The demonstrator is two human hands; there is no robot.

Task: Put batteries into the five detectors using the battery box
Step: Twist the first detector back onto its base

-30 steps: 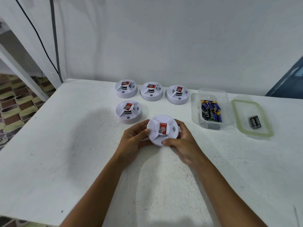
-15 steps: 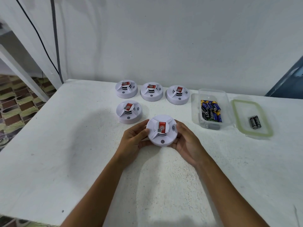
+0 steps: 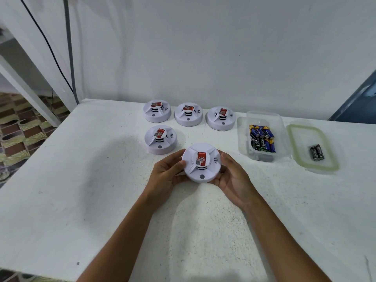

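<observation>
While your left hand [image 3: 166, 176] and right hand [image 3: 234, 180] clasp the nearest smoke detector [image 3: 201, 162] by its rim near the table's [image 3: 81, 180] middle, its underside stays hidden from you. Four more detectors [image 3: 188, 114] sit toward the far edge. The batteries in the open battery box [image 3: 262, 137] overlap beyond counting; two lie on its lid [image 3: 314, 148].

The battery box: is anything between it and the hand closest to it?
Nothing visible. Only bare table lies between the right hand and the open battery box. That hand and the left hand hold a detector.
</observation>
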